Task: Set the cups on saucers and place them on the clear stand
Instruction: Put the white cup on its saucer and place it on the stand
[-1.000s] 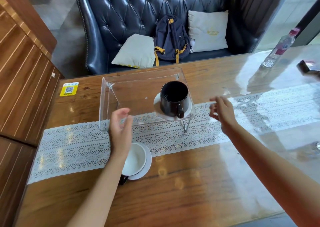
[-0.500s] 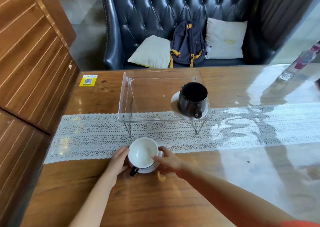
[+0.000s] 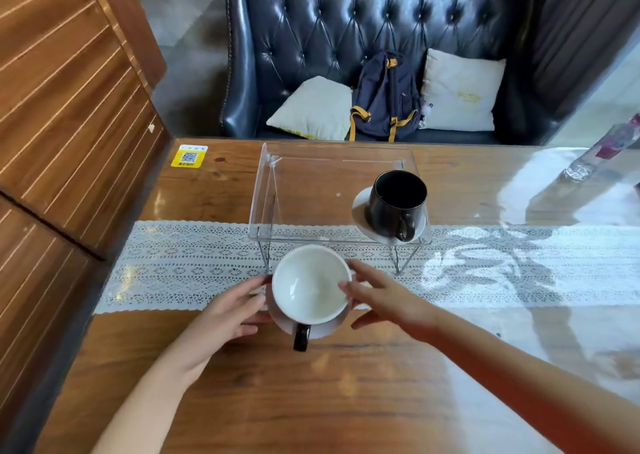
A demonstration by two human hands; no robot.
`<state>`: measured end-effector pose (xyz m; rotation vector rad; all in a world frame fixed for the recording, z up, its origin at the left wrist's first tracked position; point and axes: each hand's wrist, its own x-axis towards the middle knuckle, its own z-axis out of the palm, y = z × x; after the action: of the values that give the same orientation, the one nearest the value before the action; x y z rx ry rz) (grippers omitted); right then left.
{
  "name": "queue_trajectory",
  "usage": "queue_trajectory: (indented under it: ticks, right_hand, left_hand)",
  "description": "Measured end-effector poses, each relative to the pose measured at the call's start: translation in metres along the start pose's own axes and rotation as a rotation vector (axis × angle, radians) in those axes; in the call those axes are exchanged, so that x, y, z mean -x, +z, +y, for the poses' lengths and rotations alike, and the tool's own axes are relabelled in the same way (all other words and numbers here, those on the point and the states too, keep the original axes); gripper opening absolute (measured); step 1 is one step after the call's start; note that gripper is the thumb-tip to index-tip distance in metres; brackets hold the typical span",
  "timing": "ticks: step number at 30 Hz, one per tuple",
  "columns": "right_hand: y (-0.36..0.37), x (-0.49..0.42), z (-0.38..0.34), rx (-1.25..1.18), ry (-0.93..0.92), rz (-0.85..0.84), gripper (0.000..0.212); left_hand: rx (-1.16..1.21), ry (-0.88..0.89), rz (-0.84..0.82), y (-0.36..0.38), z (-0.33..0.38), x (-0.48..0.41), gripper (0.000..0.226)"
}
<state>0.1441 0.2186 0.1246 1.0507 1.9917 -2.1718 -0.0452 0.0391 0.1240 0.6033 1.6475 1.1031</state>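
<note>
At the far left of the wooden table [image 3: 346, 401] I see a yellow QR sticker [image 3: 189, 156] near the wall-side edge, and a white lace runner [image 3: 180, 266] crosses the tabletop from side to side. My left hand [image 3: 228, 311] comes in from below with its fingers loosely curled against the left rim of a white saucer [image 3: 325, 329]; I cannot tell how firmly it grips. On that saucer sits a cup with a white inside [image 3: 310, 285], its dark handle pointing toward me, at the near edge of the runner just in front of the clear stand [image 3: 273, 190]. My right hand [image 3: 388, 301] has spread fingers, fingertips touching the cup's right rim and the thumb down by the saucer's edge. Further right, a black cup [image 3: 394, 204] stands upright on its own white saucer [image 3: 360, 207] at the stand's near right corner. Beyond it, near the right edge, a plastic bottle [image 3: 602, 152] lies in glare.
</note>
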Motion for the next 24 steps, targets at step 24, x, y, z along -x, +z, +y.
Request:
queue_trajectory:
  ticks: [24]
  right_hand:
    - [-0.008,-0.107,-0.075,0.036,-0.006,0.258,0.042]
  left_hand:
    - [-0.042,-0.056,-0.140,-0.019,0.084,-0.094,0.101]
